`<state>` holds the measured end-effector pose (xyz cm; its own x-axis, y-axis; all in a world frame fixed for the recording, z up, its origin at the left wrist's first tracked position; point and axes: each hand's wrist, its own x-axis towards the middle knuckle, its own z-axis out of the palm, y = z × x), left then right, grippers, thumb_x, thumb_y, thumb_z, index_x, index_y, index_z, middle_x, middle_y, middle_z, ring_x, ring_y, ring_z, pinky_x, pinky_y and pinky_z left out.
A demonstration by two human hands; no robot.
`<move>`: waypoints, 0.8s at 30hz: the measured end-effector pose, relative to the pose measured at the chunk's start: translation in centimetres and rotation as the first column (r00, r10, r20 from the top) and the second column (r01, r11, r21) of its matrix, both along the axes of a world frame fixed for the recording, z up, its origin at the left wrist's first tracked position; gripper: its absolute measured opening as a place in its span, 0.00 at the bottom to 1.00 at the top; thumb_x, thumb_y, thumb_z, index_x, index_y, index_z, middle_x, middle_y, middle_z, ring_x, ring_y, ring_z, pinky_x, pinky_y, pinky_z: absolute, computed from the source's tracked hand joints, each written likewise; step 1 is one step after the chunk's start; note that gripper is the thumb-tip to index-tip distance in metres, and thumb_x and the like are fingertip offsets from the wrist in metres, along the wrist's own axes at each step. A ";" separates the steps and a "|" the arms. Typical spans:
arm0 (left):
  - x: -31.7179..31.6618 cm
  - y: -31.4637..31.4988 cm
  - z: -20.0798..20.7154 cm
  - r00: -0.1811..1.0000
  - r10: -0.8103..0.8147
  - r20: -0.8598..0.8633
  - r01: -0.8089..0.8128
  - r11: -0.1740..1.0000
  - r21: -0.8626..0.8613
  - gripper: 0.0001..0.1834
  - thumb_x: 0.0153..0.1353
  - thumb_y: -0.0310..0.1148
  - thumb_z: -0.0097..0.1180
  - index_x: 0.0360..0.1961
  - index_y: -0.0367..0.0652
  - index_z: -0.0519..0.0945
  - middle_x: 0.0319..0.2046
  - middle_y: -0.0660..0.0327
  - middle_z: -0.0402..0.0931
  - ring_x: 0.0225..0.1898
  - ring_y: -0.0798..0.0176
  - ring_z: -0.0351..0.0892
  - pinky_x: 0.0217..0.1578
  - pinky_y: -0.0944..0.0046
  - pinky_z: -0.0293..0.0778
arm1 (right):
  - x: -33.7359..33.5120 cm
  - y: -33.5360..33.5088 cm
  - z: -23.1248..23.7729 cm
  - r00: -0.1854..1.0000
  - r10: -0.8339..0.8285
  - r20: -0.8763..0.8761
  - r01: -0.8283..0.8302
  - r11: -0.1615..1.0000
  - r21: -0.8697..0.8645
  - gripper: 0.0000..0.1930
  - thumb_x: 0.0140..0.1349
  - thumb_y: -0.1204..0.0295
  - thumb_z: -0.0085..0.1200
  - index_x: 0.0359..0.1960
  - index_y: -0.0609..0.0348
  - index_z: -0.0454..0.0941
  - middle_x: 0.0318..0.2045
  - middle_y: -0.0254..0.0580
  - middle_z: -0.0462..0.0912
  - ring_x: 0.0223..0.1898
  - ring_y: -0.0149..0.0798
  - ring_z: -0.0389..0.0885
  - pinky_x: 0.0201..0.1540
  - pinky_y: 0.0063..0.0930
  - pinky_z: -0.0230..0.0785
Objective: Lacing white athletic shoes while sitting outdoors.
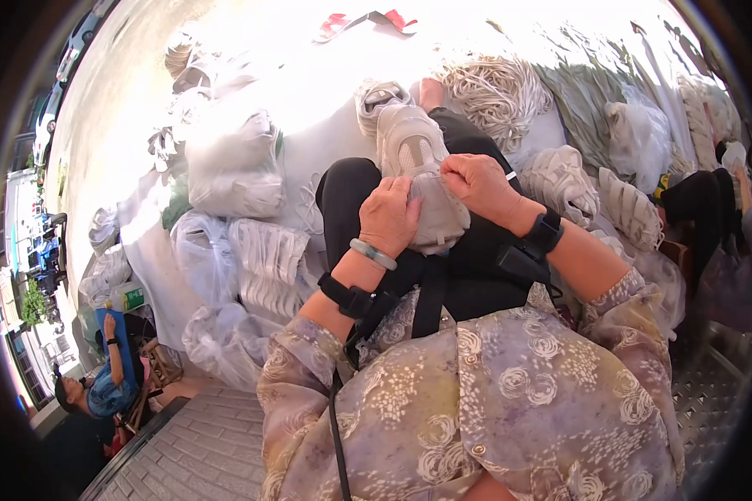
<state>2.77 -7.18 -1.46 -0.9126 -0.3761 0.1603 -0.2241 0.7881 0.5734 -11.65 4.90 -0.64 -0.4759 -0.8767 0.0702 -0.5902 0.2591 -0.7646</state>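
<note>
A pale beige sneaker (443,209) lies across my lap, its toe pointing away from me. Curled over the left side of its opening, my left hand (390,215) grips the shoe, the thumb near the tongue. My right hand (482,190) is closed in a pinch at the shoe's right edge, beside the eyelets; whatever sits between its fingertips is too small to make out. Just beyond the toe rests another pale shoe (383,102). A heap of whitish shoelaces (501,96) lies past my right knee.
To the left stand stuffed pale bags (238,167) and rows of stacked shoes (267,255). More shoes (560,179) and a clear plastic bag (639,138) are on the right. A seated person in blue (113,384) is at the far left, and another's dark-clad legs (698,209) show at right.
</note>
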 end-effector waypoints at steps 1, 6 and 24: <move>-0.1 -0.1 -0.1 0.998 0.041 0.042 -0.043 0.998 0.042 0.13 0.47 0.31 0.57 0.35 0.39 0.73 0.30 0.54 0.73 0.32 0.51 0.75 0.33 0.59 0.71 | 0.0 -0.2 -0.3 1.000 0.000 0.001 0.000 1.000 0.005 0.07 0.52 0.71 0.46 0.24 0.60 0.75 0.23 0.49 0.77 0.29 0.49 0.77 0.32 0.37 0.68; -0.3 -0.2 -0.6 0.993 0.083 0.089 -0.093 0.989 0.112 0.15 0.47 0.31 0.58 0.37 0.39 0.71 0.32 0.54 0.72 0.33 0.51 0.74 0.34 0.59 0.71 | 0.1 -0.7 -1.0 0.993 -0.012 -0.115 0.018 0.999 0.046 0.05 0.52 0.72 0.46 0.25 0.59 0.73 0.22 0.48 0.77 0.29 0.50 0.77 0.33 0.41 0.68; -0.3 -0.2 -0.8 0.993 0.014 0.114 -0.023 0.996 0.083 0.19 0.49 0.30 0.55 0.42 0.33 0.69 0.33 0.50 0.72 0.35 0.47 0.74 0.35 0.56 0.71 | -1.5 -3.6 0.9 0.917 0.337 -0.214 -0.209 0.863 0.461 0.08 0.45 0.72 0.46 0.19 0.63 0.75 0.22 0.57 0.77 0.29 0.55 0.78 0.33 0.44 0.69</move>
<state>2.42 -7.37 -2.25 -0.9159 -0.4008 0.0230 -0.3057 0.7333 0.6073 -13.11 1.28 0.27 -0.2292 -0.9429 -0.2417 -0.8551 0.3137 -0.4127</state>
